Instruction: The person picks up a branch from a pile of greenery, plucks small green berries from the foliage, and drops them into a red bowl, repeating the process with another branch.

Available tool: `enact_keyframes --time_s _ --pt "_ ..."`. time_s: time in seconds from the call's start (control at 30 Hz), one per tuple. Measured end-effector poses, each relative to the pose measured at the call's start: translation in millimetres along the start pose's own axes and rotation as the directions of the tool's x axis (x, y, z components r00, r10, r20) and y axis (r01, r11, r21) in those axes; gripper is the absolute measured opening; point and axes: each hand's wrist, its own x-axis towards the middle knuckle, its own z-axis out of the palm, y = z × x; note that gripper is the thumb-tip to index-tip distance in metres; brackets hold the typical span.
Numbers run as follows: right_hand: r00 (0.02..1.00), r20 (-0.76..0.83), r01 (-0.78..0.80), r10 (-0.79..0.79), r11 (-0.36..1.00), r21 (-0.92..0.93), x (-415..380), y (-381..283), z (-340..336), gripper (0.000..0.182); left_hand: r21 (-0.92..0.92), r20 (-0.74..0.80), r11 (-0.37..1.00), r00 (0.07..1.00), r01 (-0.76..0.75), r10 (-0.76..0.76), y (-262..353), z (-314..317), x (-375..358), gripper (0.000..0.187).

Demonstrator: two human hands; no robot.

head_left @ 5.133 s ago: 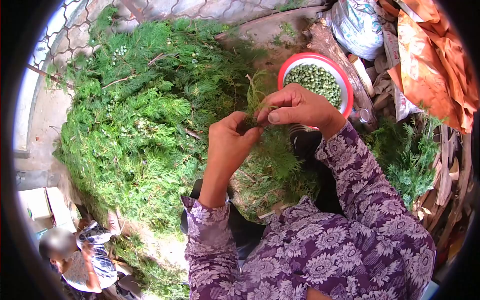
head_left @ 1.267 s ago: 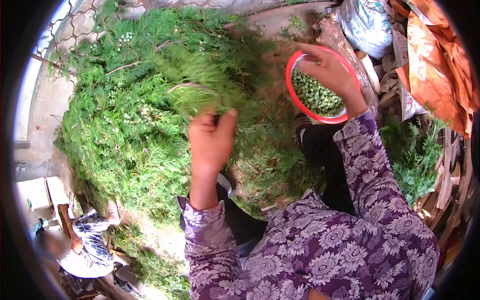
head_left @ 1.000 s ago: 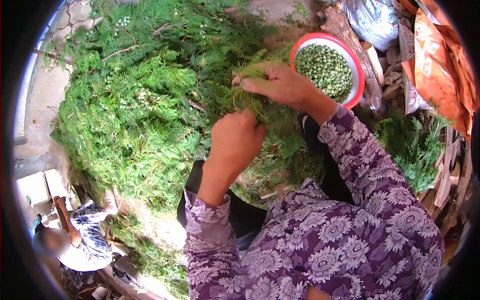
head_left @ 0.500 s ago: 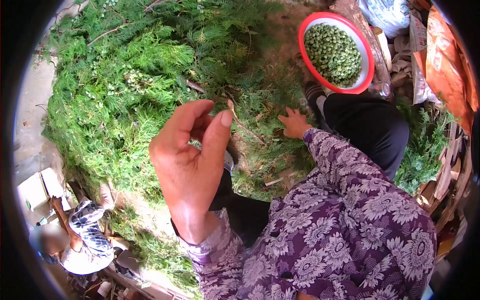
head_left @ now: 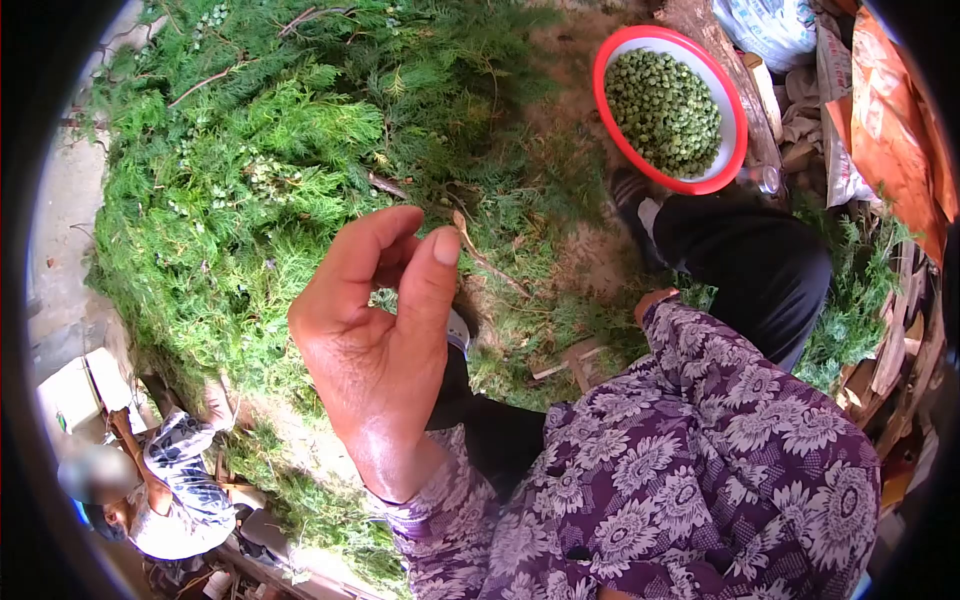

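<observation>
My left hand [head_left: 375, 340] is raised close to the camera, above the cut evergreen branches [head_left: 250, 200]. Its fingers curl loosely, and the thumb tip stands a little apart from the forefinger. Greenery shows through the gap, and I see nothing held. Low beside my bent knee is my right hand [head_left: 655, 303], mostly hidden by the purple floral sleeve [head_left: 690, 340]; its fingers cannot be made out. Loose green sprigs [head_left: 610, 320] lie on the ground near it. A bare twig [head_left: 490, 262] lies between the two hands.
A red-rimmed white basin [head_left: 740, 130] holds many small green cones [head_left: 665, 115] beyond my knee. At right are an orange sack [head_left: 890, 120], a plastic bag [head_left: 770, 35] and wood pieces [head_left: 890, 340]. Another person [head_left: 180, 490] sits at lower left.
My right hand has drawn back from the sprigs toward my knee, and its fingers have gone out of sight. My left hand has barely shifted, keeping its curl.
</observation>
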Motion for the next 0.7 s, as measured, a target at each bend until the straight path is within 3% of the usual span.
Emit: enact_keyframes --time_s 0.03,0.07,0.1,0.13,0.17,0.2,0.27,0.43,0.47,0.53,0.63,0.7 --pt "1.0 -0.003 -0.002 0.002 1.0 0.0 19.5 2.2 -4.4 0.056 -0.004 0.002 1.0 1.0 -0.004 0.004 -0.1 1.1 0.5 0.022" --pt "0.971 0.21 0.126 -0.117 0.991 -0.032 51.4 3.2 -16.8 0.057 -0.008 0.003 1.0 1.0 -0.008 0.008 0.0 2.0 0.9 0.022" --pt "0.881 0.419 0.259 -0.22 0.965 -0.038 56.8 1.2 -28.8 0.059 -0.006 -0.001 1.0 1.0 -0.008 0.008 0.4 2.1 0.2 0.022" --pt "0.942 0.232 0.255 -0.242 0.967 -0.025 62.0 -6.9 -33.6 0.062 0.002 0.006 1.0 1.0 -0.002 0.002 0.8 2.2 -0.5 0.022" --pt "0.956 -0.098 0.277 -0.277 0.961 -0.018 12.0 -19.7 -48.3 0.059 0.012 0.015 1.0 1.0 0.004 -0.005 1.0 2.2 -0.6 0.022" --pt "0.864 -0.418 0.301 -0.28 0.953 -0.016 -32.0 -33.4 -62.4 0.057 0.017 0.016 1.0 1.0 0.008 -0.009 0.7 2.5 -0.6 0.022" --pt "0.647 -0.671 0.403 -0.364 0.909 -0.105 -4.5 -65.2 -75.1 0.055 0.015 0.008 1.0 1.0 -0.011 0.011 -0.6 2.9 0.8 0.022" --pt "0.41 -0.721 0.59 -0.559 0.765 -0.257 -16.6 -124.6 -123.4 0.053 0.079 0.014 0.997 1.0 0.018 -0.019 1.9 0.9 1.9 0.021" --pt "0.412 -0.715 0.595 -0.565 0.761 -0.259 -9.8 -129.4 -125.7 0.053 0.063 0.042 0.997 0.998 0.041 -0.043 2.2 0.0 2.1 0.021" --pt "0.555 -0.719 0.516 -0.419 0.851 -0.098 10.9 -140.7 -126.9 0.039 0.079 0.058 0.996 0.998 0.027 -0.032 2.2 -0.5 3.6 0.021" --pt "0.534 -0.654 0.498 -0.535 0.825 -0.269 26.3 -120.7 -111.9 0.031 0.089 0.065 0.996 0.998 0.014 -0.02 4.5 -0.2 3.7 0.022" --pt "0.691 -0.597 0.419 -0.408 0.899 -0.129 23.2 -103.2 -101.0 0.032 0.084 0.059 0.996 0.998 0.019 -0.024 5.4 -0.3 3.5 0.022"
